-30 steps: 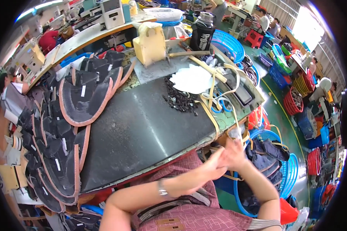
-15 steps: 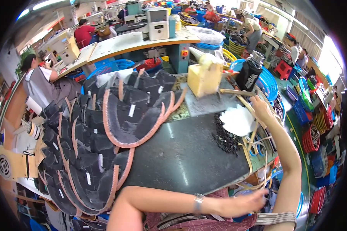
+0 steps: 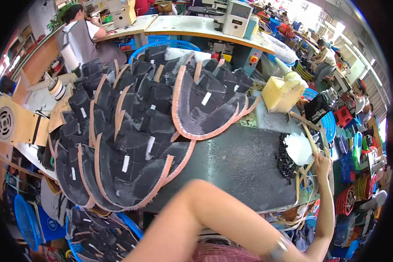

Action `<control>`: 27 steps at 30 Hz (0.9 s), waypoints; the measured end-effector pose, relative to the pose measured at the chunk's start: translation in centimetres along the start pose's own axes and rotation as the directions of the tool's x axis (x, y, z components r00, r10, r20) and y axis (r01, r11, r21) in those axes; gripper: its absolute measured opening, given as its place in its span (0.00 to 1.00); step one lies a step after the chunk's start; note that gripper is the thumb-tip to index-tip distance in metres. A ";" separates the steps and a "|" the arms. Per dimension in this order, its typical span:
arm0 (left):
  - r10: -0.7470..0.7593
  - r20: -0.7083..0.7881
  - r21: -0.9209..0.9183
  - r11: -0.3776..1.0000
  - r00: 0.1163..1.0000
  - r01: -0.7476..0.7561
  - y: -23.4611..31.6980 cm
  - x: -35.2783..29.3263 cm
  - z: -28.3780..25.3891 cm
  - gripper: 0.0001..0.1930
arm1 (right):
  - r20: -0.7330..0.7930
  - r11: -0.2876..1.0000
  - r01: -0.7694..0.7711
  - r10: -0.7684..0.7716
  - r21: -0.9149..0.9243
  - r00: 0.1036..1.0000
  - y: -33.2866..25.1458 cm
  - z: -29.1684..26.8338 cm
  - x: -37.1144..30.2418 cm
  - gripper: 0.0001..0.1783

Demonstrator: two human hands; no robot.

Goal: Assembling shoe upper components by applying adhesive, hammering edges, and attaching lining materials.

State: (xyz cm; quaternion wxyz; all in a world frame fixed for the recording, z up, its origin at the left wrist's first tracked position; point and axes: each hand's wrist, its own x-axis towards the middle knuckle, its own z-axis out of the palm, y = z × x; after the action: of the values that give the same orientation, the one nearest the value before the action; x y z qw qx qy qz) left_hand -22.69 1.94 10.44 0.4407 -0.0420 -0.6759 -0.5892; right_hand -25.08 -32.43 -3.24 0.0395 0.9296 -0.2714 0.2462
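My right hand [image 3: 323, 165] is at the right edge of the dark work table [image 3: 231, 161]. Its fingers are drawn together beside a tan strip [image 3: 309, 136]; what lies between them is too small to make out. My left forearm [image 3: 231, 220], with a shiny band at the wrist, reaches across the front to the right, and its hand is out of view. Overlapping black curved pieces [image 3: 131, 150] with pinkish stitched edges, resembling shoe uppers, cover the table's left. One such piece [image 3: 205, 98] lies on top, nearer the middle.
A white scalloped sheet [image 3: 298, 148] and black scraps [image 3: 284, 163] lie near my right hand. Behind them are a yellow block [image 3: 282, 94], its wooden handle and a black bottle [image 3: 322, 105]. Blue baskets stand around the table. A person [image 3: 81, 37] sits at the far left.
The view has shifted left, so the table contents appear farther right. My right hand has come nearer along the table's right edge. My left hand has dropped out of view.
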 end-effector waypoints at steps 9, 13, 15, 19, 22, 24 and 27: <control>0.520 -0.660 0.310 -0.469 0.542 0.827 9.6 -27.7 -23.6 0.09 | 0.214 0.954 0.117 -0.057 -0.277 0.975 9.8 0.9 7.8 0.10; 0.416 -0.890 -0.171 -0.681 0.184 0.712 13.3 -30.9 -27.3 0.17 | 0.230 0.874 0.007 0.120 -0.485 0.966 5.8 3.2 10.9 0.28; 0.330 -0.849 -0.075 -0.848 0.412 0.525 13.5 -29.6 -27.1 0.16 | 0.017 0.767 0.220 -0.263 -0.603 0.965 7.1 4.1 10.2 0.20; 0.202 -0.846 0.012 -0.918 0.493 0.396 12.6 -30.4 -24.2 0.14 | 0.025 0.835 0.194 -0.212 -0.515 0.977 7.0 6.0 12.5 0.04; 0.363 -0.738 0.105 -0.770 0.569 0.629 12.8 -31.2 -24.1 0.18 | 0.175 0.811 0.121 -0.023 -0.572 0.984 4.9 6.9 13.5 0.22; 0.350 -0.804 0.074 -0.743 0.480 0.666 13.5 -31.7 -24.6 0.19 | 0.026 0.831 0.226 -0.247 -0.508 0.969 4.4 8.1 13.3 0.22; 0.298 -0.870 0.030 -0.764 0.394 0.645 13.5 -30.9 -25.6 0.20 | 0.044 0.847 0.303 -0.316 -0.436 0.948 5.0 10.1 12.9 0.14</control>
State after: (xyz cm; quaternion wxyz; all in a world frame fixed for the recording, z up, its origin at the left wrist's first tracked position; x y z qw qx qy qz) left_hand 17.87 -1.04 -1.39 0.0354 0.8382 -0.4966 0.2227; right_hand -13.91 -44.99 -6.19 0.2903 0.9246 -0.1656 0.1828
